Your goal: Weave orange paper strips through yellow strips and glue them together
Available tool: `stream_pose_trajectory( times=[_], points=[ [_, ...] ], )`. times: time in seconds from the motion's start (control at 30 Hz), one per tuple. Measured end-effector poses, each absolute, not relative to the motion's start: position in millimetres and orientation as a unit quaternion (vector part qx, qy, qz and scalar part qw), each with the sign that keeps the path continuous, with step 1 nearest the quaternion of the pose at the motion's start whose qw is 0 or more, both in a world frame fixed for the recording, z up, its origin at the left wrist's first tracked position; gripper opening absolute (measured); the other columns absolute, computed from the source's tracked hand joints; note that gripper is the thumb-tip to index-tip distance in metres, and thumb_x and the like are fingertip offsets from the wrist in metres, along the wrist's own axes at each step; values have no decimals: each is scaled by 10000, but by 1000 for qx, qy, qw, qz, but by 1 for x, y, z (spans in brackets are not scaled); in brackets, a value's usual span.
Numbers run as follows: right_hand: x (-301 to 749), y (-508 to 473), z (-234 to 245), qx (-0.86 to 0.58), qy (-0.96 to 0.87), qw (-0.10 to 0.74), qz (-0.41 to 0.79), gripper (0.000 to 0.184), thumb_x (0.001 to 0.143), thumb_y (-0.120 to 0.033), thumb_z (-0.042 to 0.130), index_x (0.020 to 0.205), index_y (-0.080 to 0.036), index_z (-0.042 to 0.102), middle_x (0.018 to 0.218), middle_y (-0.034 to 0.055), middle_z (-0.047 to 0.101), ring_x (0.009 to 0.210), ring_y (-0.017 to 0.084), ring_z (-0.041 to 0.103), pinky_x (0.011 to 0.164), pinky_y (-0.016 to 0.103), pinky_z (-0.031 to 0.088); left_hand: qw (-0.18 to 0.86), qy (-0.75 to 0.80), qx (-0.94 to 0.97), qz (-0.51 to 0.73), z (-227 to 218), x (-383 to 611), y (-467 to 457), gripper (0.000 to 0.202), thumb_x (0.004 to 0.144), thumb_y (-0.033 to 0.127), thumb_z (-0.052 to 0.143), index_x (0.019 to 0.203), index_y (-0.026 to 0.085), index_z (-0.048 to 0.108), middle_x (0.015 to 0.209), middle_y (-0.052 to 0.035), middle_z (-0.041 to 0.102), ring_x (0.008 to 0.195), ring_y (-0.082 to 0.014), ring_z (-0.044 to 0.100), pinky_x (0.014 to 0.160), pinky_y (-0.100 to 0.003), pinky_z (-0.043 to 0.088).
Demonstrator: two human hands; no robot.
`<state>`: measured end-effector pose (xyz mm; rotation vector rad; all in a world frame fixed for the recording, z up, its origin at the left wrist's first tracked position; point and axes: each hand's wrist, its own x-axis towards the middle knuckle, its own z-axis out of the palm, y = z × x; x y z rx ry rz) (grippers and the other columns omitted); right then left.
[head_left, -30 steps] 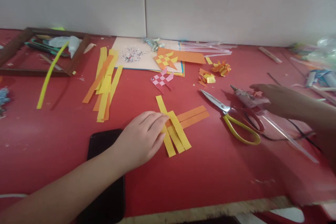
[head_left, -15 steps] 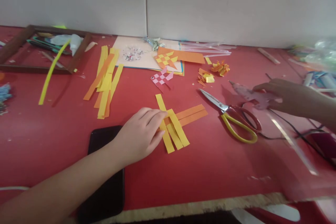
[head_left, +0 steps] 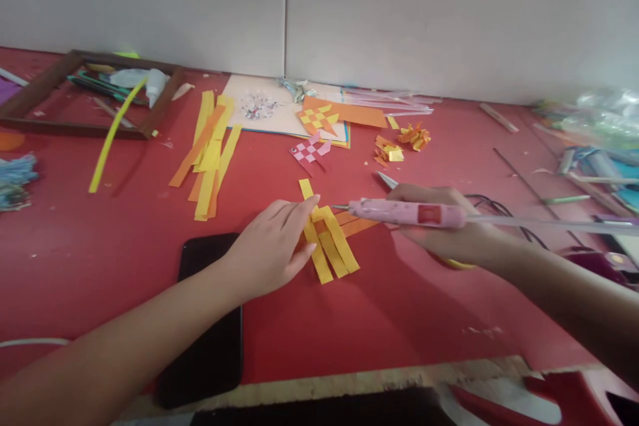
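Note:
My left hand (head_left: 277,243) rests over the left side of several interlaced yellow paper strips (head_left: 335,249), its fingers and thumb closed on them; the part under the palm is hidden. Orange paper strips (head_left: 357,222) run through them and stick out to the right. My right hand (head_left: 439,219) is wrapped around a pink hot glue gun (head_left: 389,210). The gun's metal tip points left, close to the top of the yellow strips, and a clear glue stick (head_left: 539,222) juts from its rear. Scissors (head_left: 387,180) lie beneath my right hand, mostly covered.
A black phone (head_left: 210,346) lies under my left forearm. Behind are loose paper strips (head_left: 212,160), a pink woven paper fish (head_left: 309,152), an orange-yellow woven fish (head_left: 318,117) and paper scraps (head_left: 388,150). A wooden frame (head_left: 74,126) stands far left; plastic bags (head_left: 599,113) lie right.
My right hand has lifted the glue gun from the right and brought it left, over the scissors to the paper strips. My left hand stays on the strips.

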<state>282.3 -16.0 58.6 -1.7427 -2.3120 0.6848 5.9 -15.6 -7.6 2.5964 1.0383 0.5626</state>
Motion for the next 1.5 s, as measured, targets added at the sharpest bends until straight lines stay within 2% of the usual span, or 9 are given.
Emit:
stream_pose_trajectory(
  times=[0.13, 0.3, 0.4, 0.57, 0.87, 0.97, 1.23, 1.37, 1.5],
  points=[
    [256, -10, 64, -568, -771, 48, 283, 156, 752, -97, 454, 650, -206, 407, 552, -56, 421, 507, 89, 420, 478, 241, 293, 145, 362, 900, 198, -9, 6, -15, 579, 901, 232, 522, 1414, 112, 282, 1237, -158, 579, 1091, -278, 533, 939, -464, 466],
    [253, -8, 54, -525, -800, 52, 287, 312, 805, -195, 505, 614, -208, 259, 556, -61, 337, 489, 71, 307, 445, 230, 233, 149, 363, 898, 200, -9, 6, -15, 570, 908, 246, 521, 1416, 129, 292, 1216, -149, 591, 1078, -279, 545, 917, -462, 476],
    [254, -7, 47, -524, -805, 33, 277, 304, 820, -219, 511, 621, -207, 281, 553, -59, 362, 483, 77, 314, 444, 239, 231, 145, 362, 898, 202, -9, 6, -15, 564, 903, 239, 527, 1407, 124, 302, 1207, -147, 595, 1070, -282, 549, 914, -465, 480],
    [254, -2, 40, -489, -838, -6, 240, 179, 778, -167, 502, 655, -204, 377, 604, -37, 484, 519, 94, 422, 481, 247, 274, 145, 364, 898, 199, -10, 6, -15, 559, 903, 244, 539, 1394, 102, 313, 1204, -153, 590, 1079, -285, 540, 920, -460, 482],
    [247, -2, 53, -532, -816, -46, 222, 241, 761, -158, 508, 636, -219, 312, 557, -51, 447, 466, 98, 385, 450, 256, 244, 146, 363, 899, 196, -10, 6, -15, 571, 901, 243, 548, 1398, 103, 303, 1205, -151, 588, 1073, -283, 534, 921, -461, 481],
    [243, 0, 60, -548, -802, -57, 230, 221, 727, -119, 505, 635, -222, 332, 519, -57, 437, 433, 99, 377, 453, 262, 259, 141, 360, 900, 199, -10, 5, -15, 567, 905, 235, 542, 1398, 94, 300, 1192, -152, 590, 1052, -279, 536, 912, -453, 483],
    [229, 19, 87, -560, -772, -165, 251, 172, 681, -122, 478, 624, -209, 342, 493, -60, 424, 381, 78, 325, 391, 255, 174, 142, 358, 900, 203, -10, 6, -14, 593, 891, 231, 577, 1396, 100, 297, 1171, -138, 596, 1036, -279, 533, 908, -439, 476],
    [230, 23, 93, -557, -787, -138, 227, 175, 654, -141, 486, 623, -201, 325, 505, -59, 397, 406, 74, 320, 387, 248, 150, 146, 364, 897, 205, -11, 6, -14, 634, 882, 220, 584, 1417, 99, 265, 1136, -142, 599, 1011, -280, 537, 879, -438, 485],
    [248, 19, 95, -589, -769, -70, 240, 147, 633, -114, 476, 649, -208, 364, 532, -64, 416, 443, 82, 381, 406, 231, 200, 150, 364, 896, 205, -11, 6, -16, 625, 889, 215, 577, 1416, 105, 261, 1176, -149, 587, 1048, -276, 533, 914, -441, 472]
  ],
)
